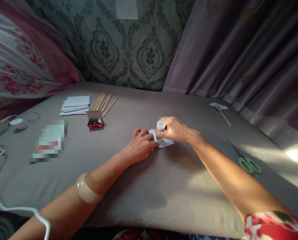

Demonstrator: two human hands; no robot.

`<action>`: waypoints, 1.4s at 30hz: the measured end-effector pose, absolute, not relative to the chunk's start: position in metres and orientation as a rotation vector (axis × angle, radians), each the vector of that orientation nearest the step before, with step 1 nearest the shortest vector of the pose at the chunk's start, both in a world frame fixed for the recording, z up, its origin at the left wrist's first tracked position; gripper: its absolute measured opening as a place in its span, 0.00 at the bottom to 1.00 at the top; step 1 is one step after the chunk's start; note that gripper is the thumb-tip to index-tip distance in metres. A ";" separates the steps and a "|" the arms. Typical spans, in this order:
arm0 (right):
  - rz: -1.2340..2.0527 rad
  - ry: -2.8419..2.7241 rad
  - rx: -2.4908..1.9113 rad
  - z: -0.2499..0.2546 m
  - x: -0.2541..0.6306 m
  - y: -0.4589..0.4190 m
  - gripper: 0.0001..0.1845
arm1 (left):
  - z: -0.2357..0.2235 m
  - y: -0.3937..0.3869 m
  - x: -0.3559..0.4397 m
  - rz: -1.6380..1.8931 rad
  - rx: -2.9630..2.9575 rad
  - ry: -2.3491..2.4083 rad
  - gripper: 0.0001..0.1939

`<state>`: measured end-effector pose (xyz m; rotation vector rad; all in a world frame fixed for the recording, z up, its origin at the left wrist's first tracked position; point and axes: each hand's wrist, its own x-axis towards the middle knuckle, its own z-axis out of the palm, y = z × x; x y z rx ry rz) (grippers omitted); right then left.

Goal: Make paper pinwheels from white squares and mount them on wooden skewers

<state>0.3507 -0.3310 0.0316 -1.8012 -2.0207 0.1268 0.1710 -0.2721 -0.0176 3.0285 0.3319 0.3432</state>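
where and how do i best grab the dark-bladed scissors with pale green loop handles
Probably by the pale green loops, from the near side with the right hand. The scissors lie on the grey cloth surface with loops toward the person and narrow blades pointing away.

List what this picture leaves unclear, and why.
All in the head view:
White-topped bottle: middle hidden by right hand.
Paper: partly under left hand.
Red box: contents too small.
Flat item: blurred by pixelation.
White cable: cut off by bottom edge.
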 end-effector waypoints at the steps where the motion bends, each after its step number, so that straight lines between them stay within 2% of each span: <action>1: 0.149 -2.038 -1.796 0.033 0.351 -0.330 0.07 | -0.017 -0.272 0.171 0.334 3.029 0.336 0.15; 8: 0.303 -2.056 -1.784 0.038 0.354 -0.331 0.02 | -0.018 -0.272 0.171 0.337 3.030 0.323 0.16; 18: 0.103 -1.946 -1.871 0.026 0.349 -0.332 0.12 | -0.018 -0.273 0.171 0.351 3.057 0.325 0.16; 26: 0.246 -2.105 -1.880 0.044 0.341 -0.327 0.06 | -0.020 -0.272 0.171 0.353 3.063 0.328 0.16; 32: 0.271 -2.234 -1.857 0.050 0.339 -0.320 0.05 | -0.020 -0.272 0.171 0.377 3.076 0.315 0.15; 42: 0.161 -1.596 -1.810 0.053 0.365 -0.350 0.08 | -0.020 -0.270 0.171 0.376 3.068 0.299 0.16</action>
